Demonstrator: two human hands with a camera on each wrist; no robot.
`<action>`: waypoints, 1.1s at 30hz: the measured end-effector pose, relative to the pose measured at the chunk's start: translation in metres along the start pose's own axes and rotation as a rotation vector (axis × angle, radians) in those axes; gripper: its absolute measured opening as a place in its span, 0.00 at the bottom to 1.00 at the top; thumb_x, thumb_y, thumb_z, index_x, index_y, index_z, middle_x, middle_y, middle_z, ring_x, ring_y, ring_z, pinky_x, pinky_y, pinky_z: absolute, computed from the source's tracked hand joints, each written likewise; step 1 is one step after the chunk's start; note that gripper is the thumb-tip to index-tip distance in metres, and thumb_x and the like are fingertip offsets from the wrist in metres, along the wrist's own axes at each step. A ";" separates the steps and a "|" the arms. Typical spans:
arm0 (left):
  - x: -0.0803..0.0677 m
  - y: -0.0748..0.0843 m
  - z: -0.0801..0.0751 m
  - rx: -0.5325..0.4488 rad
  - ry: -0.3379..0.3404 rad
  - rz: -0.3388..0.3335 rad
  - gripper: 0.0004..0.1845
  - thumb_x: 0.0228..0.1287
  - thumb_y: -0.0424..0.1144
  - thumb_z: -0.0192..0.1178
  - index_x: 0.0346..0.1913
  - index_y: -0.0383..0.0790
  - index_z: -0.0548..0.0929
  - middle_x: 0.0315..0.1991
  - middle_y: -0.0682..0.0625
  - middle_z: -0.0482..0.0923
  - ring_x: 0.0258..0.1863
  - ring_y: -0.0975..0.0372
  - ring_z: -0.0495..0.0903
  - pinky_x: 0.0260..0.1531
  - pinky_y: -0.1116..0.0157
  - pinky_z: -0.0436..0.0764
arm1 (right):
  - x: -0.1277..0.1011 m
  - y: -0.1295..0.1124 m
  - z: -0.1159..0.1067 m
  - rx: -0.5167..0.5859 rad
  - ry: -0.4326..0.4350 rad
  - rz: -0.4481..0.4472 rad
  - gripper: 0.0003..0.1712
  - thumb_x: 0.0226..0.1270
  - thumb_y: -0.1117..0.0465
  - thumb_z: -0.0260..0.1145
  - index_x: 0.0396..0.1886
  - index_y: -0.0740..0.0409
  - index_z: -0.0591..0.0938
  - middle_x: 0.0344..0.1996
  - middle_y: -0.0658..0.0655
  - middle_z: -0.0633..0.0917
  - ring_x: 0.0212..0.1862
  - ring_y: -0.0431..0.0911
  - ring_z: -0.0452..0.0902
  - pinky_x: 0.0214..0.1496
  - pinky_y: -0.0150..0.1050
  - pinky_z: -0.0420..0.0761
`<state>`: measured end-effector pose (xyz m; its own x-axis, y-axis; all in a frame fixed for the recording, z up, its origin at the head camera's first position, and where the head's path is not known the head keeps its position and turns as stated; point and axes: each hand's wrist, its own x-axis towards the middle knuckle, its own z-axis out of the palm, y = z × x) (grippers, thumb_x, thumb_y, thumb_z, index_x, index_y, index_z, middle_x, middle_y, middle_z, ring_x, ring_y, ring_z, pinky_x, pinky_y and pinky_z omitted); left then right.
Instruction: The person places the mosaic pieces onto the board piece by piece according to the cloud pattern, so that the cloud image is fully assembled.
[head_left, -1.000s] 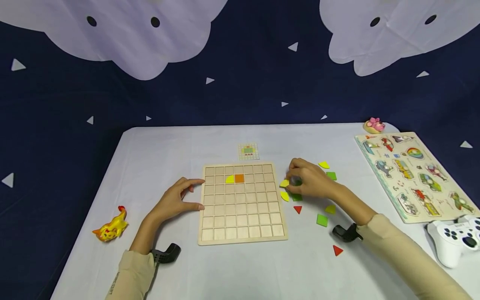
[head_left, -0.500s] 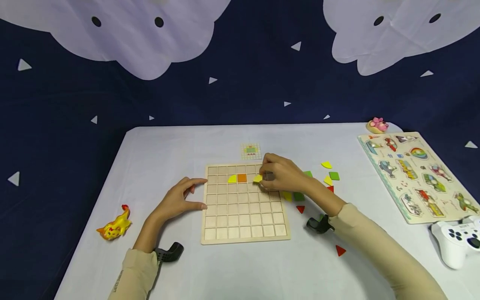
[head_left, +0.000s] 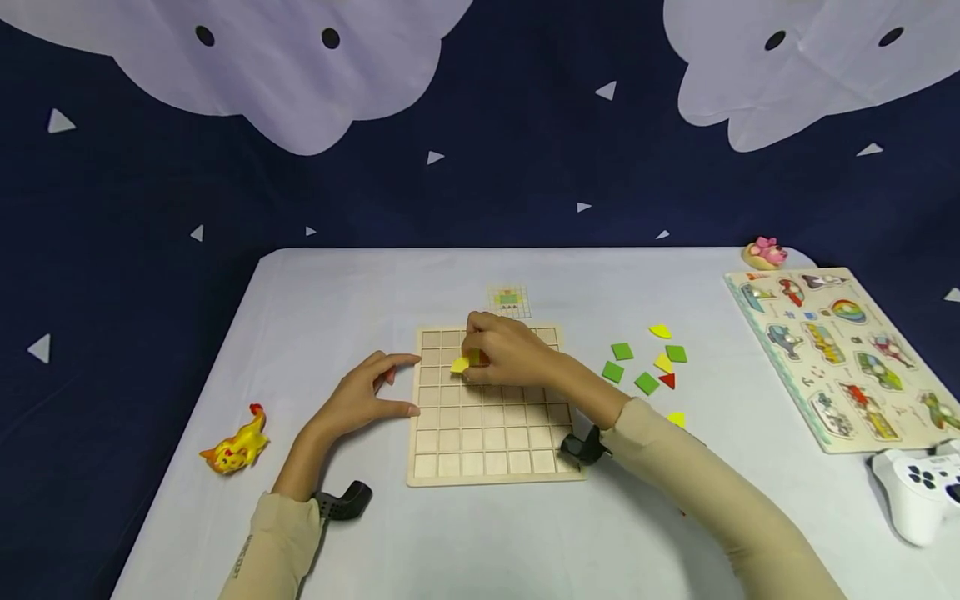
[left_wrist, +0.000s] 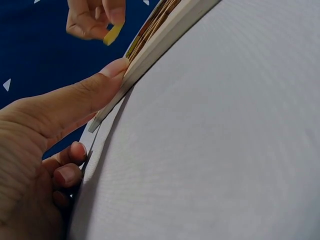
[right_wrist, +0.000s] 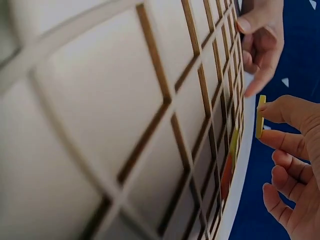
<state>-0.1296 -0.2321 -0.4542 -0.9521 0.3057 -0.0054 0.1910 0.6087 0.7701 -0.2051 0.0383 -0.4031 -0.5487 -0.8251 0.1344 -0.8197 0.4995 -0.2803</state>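
A pale wooden grid board (head_left: pixel 487 477) lies on the table before me. My left hand (head_left: pixel 358 398) touches its left edge with thumb and index finger spread apart; the left wrist view shows the thumb (left_wrist: pixel 95 90) on the rim. My right hand (head_left: pixel 510 350) is over the upper left of the board, pinching a yellow rounded tile (head_left: pixel 460 365) between thumb and finger. In the right wrist view this yellow tile (right_wrist: pixel 260 116) stands off the board's surface. An orange tile (right_wrist: pixel 226 177) sits in the grid there; in the head view the right hand mostly covers it.
Green squares (head_left: pixel 612 372), yellow tiles (head_left: pixel 660 332) and a red triangle (head_left: pixel 668 381) lie right of the board. A small pattern card (head_left: pixel 509 301) is behind it. A puzzle board (head_left: pixel 847 358) and white game controller (head_left: pixel 911 492) are far right; a yellow cat figure (head_left: pixel 236 446) is left.
My right hand has carried the yellow tile leftward from the loose tiles, across the board, to its upper left. My left hand has stayed at the board's left edge.
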 end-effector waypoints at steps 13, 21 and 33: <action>0.001 0.001 0.001 -0.007 -0.003 -0.005 0.39 0.45 0.48 0.80 0.65 0.50 0.78 0.34 0.50 0.66 0.33 0.61 0.62 0.34 0.64 0.63 | 0.010 -0.008 0.017 -0.035 -0.020 -0.037 0.11 0.60 0.54 0.72 0.39 0.54 0.89 0.36 0.51 0.77 0.38 0.43 0.71 0.39 0.35 0.74; 0.002 0.000 0.002 -0.001 -0.001 0.000 0.39 0.45 0.49 0.80 0.65 0.50 0.78 0.34 0.50 0.66 0.33 0.61 0.62 0.34 0.64 0.63 | 0.009 -0.009 0.018 -0.033 -0.032 -0.033 0.10 0.62 0.54 0.72 0.41 0.52 0.89 0.33 0.50 0.75 0.38 0.43 0.70 0.37 0.35 0.73; 0.002 -0.001 0.003 -0.004 0.014 -0.015 0.39 0.44 0.49 0.80 0.64 0.50 0.79 0.34 0.50 0.66 0.33 0.61 0.63 0.35 0.64 0.64 | -0.015 -0.010 -0.006 -0.037 0.015 -0.040 0.12 0.65 0.56 0.71 0.47 0.52 0.89 0.39 0.53 0.78 0.38 0.43 0.71 0.41 0.37 0.76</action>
<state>-0.1309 -0.2298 -0.4575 -0.9580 0.2868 -0.0082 0.1761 0.6101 0.7725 -0.1899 0.0478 -0.3963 -0.5179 -0.8405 0.1595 -0.8463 0.4762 -0.2388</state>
